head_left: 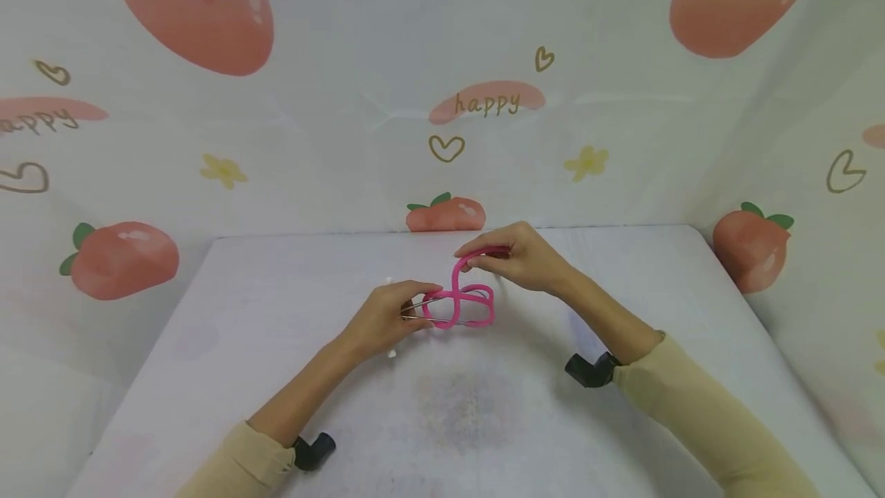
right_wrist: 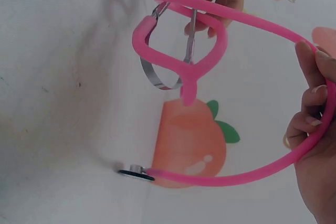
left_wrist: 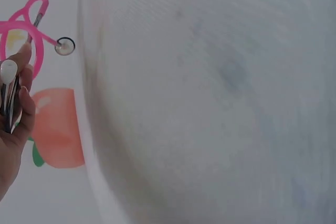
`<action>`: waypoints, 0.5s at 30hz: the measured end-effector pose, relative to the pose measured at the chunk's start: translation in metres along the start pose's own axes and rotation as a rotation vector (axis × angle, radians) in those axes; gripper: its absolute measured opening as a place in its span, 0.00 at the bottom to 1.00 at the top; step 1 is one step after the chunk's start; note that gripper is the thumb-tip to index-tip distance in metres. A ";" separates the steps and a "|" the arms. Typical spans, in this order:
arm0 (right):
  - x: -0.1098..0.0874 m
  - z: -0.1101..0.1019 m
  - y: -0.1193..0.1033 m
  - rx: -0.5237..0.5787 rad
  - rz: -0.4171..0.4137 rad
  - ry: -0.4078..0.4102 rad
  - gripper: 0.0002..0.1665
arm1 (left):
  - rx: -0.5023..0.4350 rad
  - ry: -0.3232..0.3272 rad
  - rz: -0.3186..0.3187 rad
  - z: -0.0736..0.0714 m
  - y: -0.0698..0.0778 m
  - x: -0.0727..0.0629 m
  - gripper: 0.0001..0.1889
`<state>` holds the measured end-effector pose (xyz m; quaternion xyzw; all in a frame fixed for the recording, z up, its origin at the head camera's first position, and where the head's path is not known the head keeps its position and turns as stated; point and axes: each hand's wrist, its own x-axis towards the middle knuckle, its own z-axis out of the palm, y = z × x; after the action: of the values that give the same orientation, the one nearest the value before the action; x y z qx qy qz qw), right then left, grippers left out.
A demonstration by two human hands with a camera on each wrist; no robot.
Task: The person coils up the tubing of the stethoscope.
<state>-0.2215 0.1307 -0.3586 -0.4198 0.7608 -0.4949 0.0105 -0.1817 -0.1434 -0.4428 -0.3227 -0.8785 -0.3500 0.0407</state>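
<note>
Gripping the stethoscope [head_left: 456, 307], the left hand [head_left: 382, 320] is pointing it toward three o'clock; the right hand [head_left: 528, 258], at two, is holding its tube [right_wrist: 231, 180].

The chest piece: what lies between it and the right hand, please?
Pink tubing curves between the right hand and the chest piece, in the right wrist view.

A pink stethoscope [head_left: 456, 283] with silvery metal ear tubes [right_wrist: 191, 36] is held above the tabletop [head_left: 525, 436]. Its tubing [right_wrist: 247, 19] curves in loops, the round chestpiece [right_wrist: 135, 172] hanging free.
</note>
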 end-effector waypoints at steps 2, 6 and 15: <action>0.001 -0.001 0.000 0.006 0.015 0.012 0.12 | -0.002 0.011 0.037 0.000 0.003 0.001 0.32; 0.002 -0.002 0.001 0.020 0.019 0.039 0.12 | -0.022 0.039 0.137 0.001 0.007 0.002 0.33; 0.008 -0.003 0.012 -0.013 0.012 0.097 0.18 | -0.068 0.086 0.304 0.003 0.014 0.004 0.33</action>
<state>-0.2353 0.1297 -0.3638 -0.3908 0.7661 -0.5096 -0.0261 -0.1764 -0.1317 -0.4353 -0.4381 -0.8046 -0.3826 0.1198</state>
